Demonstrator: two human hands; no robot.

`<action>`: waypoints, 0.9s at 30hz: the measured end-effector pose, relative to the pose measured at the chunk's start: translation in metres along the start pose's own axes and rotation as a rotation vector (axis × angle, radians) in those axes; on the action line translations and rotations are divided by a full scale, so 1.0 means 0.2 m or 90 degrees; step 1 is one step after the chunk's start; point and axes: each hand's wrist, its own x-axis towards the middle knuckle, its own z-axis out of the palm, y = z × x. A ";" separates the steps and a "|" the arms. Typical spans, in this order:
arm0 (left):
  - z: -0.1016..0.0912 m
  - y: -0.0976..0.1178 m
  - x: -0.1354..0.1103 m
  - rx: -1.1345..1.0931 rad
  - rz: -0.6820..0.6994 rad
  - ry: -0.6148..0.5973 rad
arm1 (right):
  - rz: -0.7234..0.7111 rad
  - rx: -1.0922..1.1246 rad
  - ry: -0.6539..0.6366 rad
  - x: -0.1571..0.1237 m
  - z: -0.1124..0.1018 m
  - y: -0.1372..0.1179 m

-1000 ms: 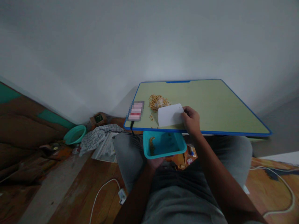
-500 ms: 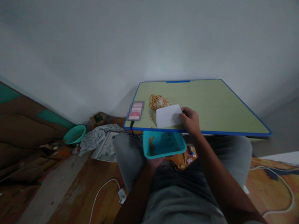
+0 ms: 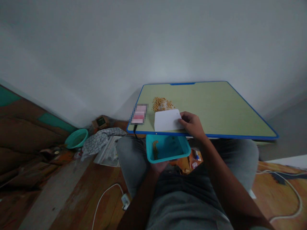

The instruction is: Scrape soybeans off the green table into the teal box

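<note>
My right hand [image 3: 192, 124] is closed on the right end of a white flat scraper-like sheet [image 3: 167, 120], which stands tilted on the tabletop near its front edge. Just beyond the sheet lies a pile of soybean-like tan beans [image 3: 158, 103] with a patch of clear or whitish material [image 3: 164, 105] among them. Below the table's front edge, my left hand [image 3: 159, 166] holds a turquoise plastic basin [image 3: 168, 158] from underneath, its fingers mostly hidden. Some beans [image 3: 155, 150] lie along the basin's left side.
The pale green table [image 3: 211, 102] has a blue rim and sits over my legs, against the wall. A blurred-out phone-like object [image 3: 139, 114] with a black strap lies at its left. On the floor are a green bowl [image 3: 76, 138], a checked cloth [image 3: 103, 137] and a white power cord [image 3: 105, 191].
My right hand and the white sheet have moved left along the front of the table. The few loose beans left of the sheet are now mostly hidden behind it. The basin has barely shifted.
</note>
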 end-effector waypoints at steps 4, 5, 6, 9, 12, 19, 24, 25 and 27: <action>-0.03 0.01 0.01 -0.021 -0.018 -0.032 | 0.006 0.026 -0.005 0.00 0.00 0.00; -0.04 0.02 0.01 -0.022 -0.022 -0.035 | 0.007 0.028 0.000 0.00 0.00 0.00; -0.04 0.02 0.01 -0.021 -0.024 -0.035 | 0.006 0.029 0.011 0.00 0.00 0.01; -0.02 0.02 0.00 -0.013 -0.023 -0.029 | 0.002 0.044 0.070 0.01 0.00 0.03; 0.00 0.02 -0.01 0.005 -0.007 0.001 | 0.019 0.072 0.116 0.02 0.01 0.04; 0.00 0.01 0.00 0.012 -0.014 -0.004 | 0.016 0.079 0.128 0.02 0.01 0.06; 0.00 0.01 0.00 -0.009 -0.011 -0.006 | 0.011 0.080 0.145 0.02 0.01 0.06; 0.00 0.01 0.00 -0.011 -0.009 -0.007 | 0.013 0.079 0.153 0.02 0.01 0.06; -0.01 0.01 0.00 -0.018 -0.004 -0.009 | 0.021 0.086 0.165 0.02 0.02 0.06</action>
